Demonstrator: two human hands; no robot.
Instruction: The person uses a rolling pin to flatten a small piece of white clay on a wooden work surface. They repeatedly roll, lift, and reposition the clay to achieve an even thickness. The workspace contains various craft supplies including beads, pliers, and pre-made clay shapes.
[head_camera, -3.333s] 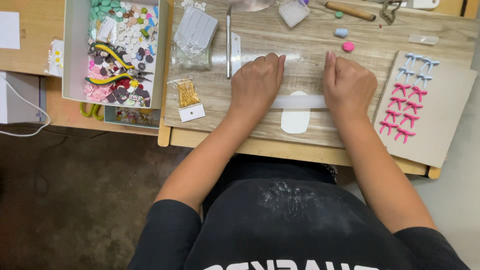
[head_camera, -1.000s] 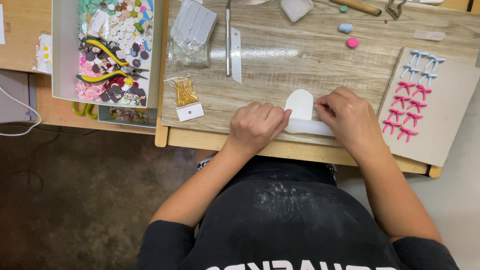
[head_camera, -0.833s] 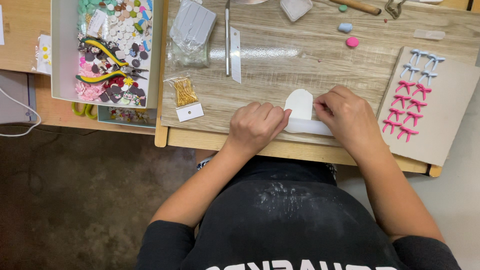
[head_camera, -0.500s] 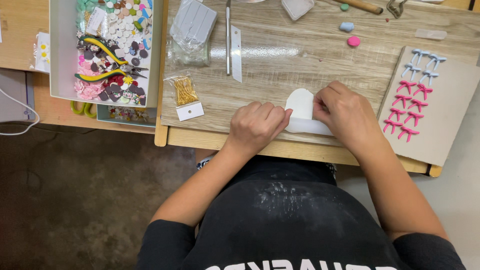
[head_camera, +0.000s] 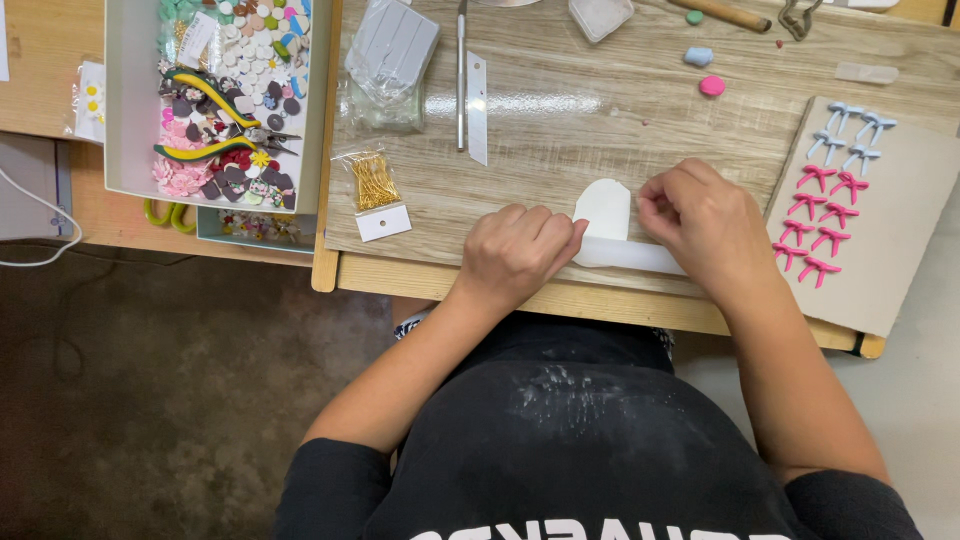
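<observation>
Curled fingers of the left hand (head_camera: 515, 255) and right hand (head_camera: 700, 225) pinch the ends of a white flat strip (head_camera: 630, 256), now drawn to the wooden board's (head_camera: 560, 150) near edge; it apparently overlaps the rounded white clay slab (head_camera: 603, 207).

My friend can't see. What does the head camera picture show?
A person's left hand and right hand press on a white strip beside a flat white clay piece on a wooden table. Pink and blue bows lie on a board at right; a tray of beads sits at left.
</observation>
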